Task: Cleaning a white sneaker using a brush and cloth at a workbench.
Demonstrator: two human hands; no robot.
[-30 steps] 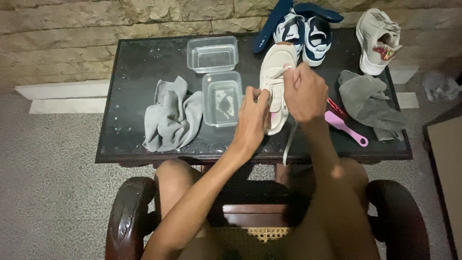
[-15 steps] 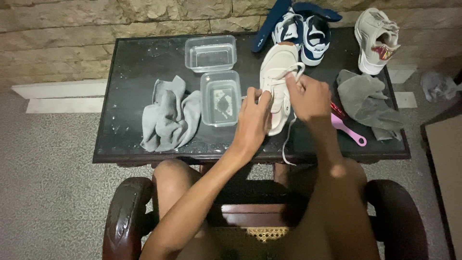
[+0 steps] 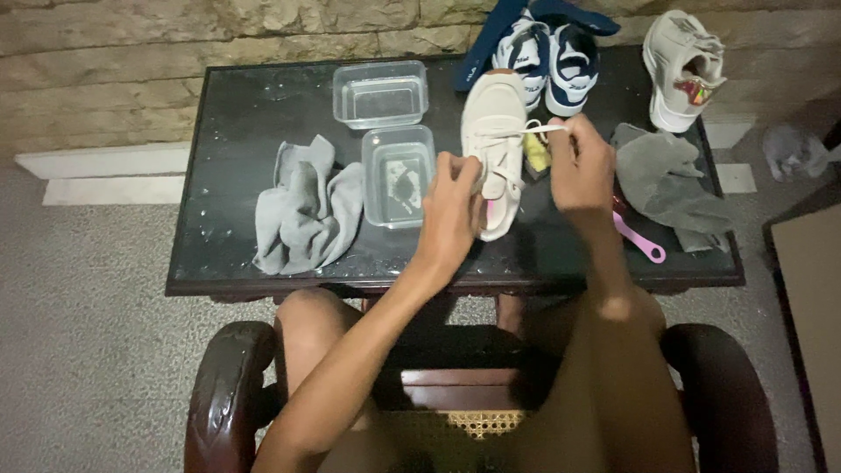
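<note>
Right now the cream shoe [image 3: 493, 140] lies between both hands' grips, its lace [image 3: 541, 130] pinched by the right hand [image 3: 580, 163].

Dark glossy tabletop [image 3: 228, 184], rectangular, set against stone wall. On it, left to right: crumpled grey cloth [image 3: 307, 206]; two clear plastic containers, one at back [image 3: 380, 93], one in front [image 3: 399, 175] w/ something dark inside; cream sneaker [image 3: 492, 131] at centre, toe pointing away; navy-and-white sneaker pair [image 3: 547, 57] at back; pink brush [image 3: 639, 238] near front edge; second grey cloth [image 3: 670, 184]; white sneaker [image 3: 679, 70] at back right corner.
</note>
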